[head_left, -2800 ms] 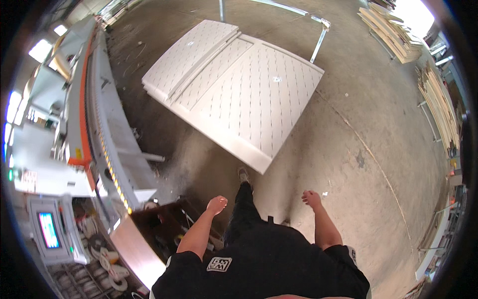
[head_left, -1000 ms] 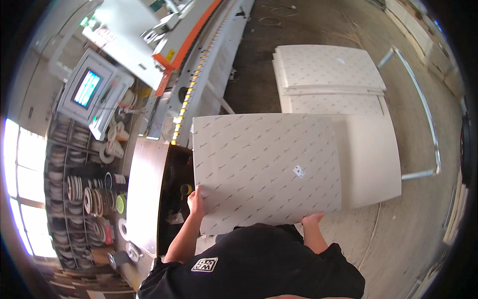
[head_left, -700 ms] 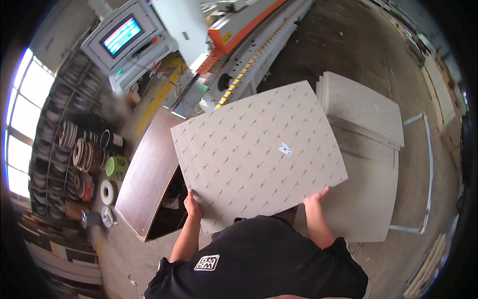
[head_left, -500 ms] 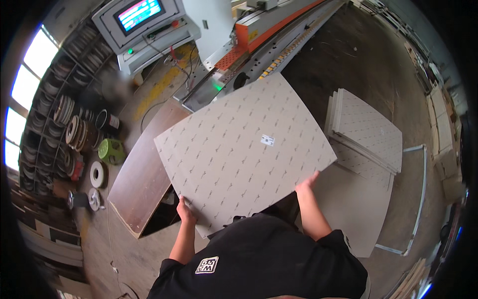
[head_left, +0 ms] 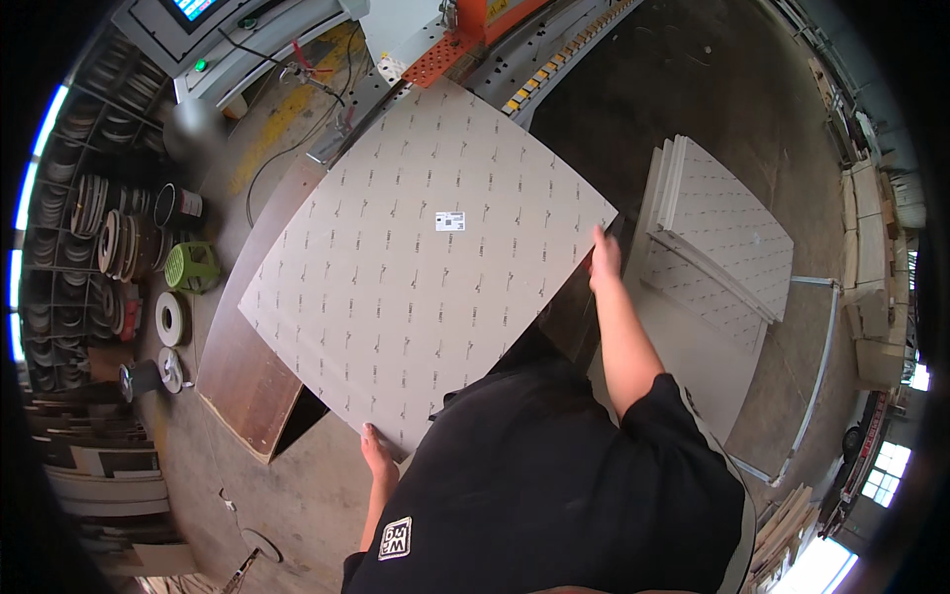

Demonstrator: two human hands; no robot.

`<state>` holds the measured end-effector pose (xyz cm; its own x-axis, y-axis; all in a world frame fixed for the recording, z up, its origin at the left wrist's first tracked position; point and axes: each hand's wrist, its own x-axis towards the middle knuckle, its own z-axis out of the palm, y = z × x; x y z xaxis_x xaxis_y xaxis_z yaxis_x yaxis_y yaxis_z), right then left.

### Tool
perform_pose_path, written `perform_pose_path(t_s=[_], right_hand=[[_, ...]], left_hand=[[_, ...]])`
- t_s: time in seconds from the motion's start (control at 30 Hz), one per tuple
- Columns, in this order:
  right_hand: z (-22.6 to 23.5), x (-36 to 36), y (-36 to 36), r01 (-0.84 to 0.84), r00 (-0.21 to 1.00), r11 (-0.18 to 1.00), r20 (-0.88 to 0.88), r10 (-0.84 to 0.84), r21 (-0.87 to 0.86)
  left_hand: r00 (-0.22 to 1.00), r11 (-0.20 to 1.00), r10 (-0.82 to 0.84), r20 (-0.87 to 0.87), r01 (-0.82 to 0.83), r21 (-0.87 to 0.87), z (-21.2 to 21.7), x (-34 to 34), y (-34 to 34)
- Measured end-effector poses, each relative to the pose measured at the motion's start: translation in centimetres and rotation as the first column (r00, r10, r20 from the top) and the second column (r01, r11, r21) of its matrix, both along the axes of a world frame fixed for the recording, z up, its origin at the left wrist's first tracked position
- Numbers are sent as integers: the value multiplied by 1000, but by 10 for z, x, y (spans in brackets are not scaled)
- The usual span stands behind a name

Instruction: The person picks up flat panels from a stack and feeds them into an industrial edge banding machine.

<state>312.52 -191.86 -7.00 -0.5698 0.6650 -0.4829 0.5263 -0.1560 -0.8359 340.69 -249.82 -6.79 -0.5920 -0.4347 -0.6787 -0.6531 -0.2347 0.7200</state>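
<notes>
A large beige panel (head_left: 406, 287) with repeated small print and a white label (head_left: 450, 221) spans the space in front of me. My right hand (head_left: 605, 259) grips its right edge near the corner, fingers partly hidden beneath. At the near corner my left hand (head_left: 379, 457) holds the edge, thumb on top, its other fingers under the board. The panel's far corner reaches the orange guard (head_left: 437, 61) of a long machine (head_left: 564, 59); whether they touch I cannot tell. Below the panel's left side lies a brown wood-grain board (head_left: 247, 396), partly covered.
Several similar panels (head_left: 727, 223) are stacked at the right on a larger pale board (head_left: 693, 376). A metal floor frame (head_left: 823, 366) lies beyond. Leftward stand a green stool (head_left: 192, 267), a black bucket (head_left: 178, 208) and shelves of edging rolls (head_left: 89, 238). A control console (head_left: 223, 45) stands far left.
The panel has turned counterclockwise and shifted left and toward the machine. My right hand has moved forward with its edge; my left hand has come nearer my body. My view has turned too.
</notes>
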Motion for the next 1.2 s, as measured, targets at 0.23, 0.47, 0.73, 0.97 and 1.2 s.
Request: perform_pose_path(t_s=[0.23,0.47,0.73,0.97,1.2], right_hand=[[10,-54,67,-90,975,990,-192,110,109],[6,-75,78,-49,997,913,74,21,405],[14,-63,88,-197,972,783,16,232,590],[96,-91,69,-601,797,325,518,311,730],[85,-126,90,-781,616,161,704,352,603]], left_hand=[[986,990,134,-103,-136,-19,49,-28,54],[977,983,182,-111,-184,-13,43,-25,67],[982,983,168,-91,-174,-56,28,-17,78],[958,971,235,-162,-240,-14,19,-17,81],[967,971,233,-103,-237,-21,17,-17,85]])
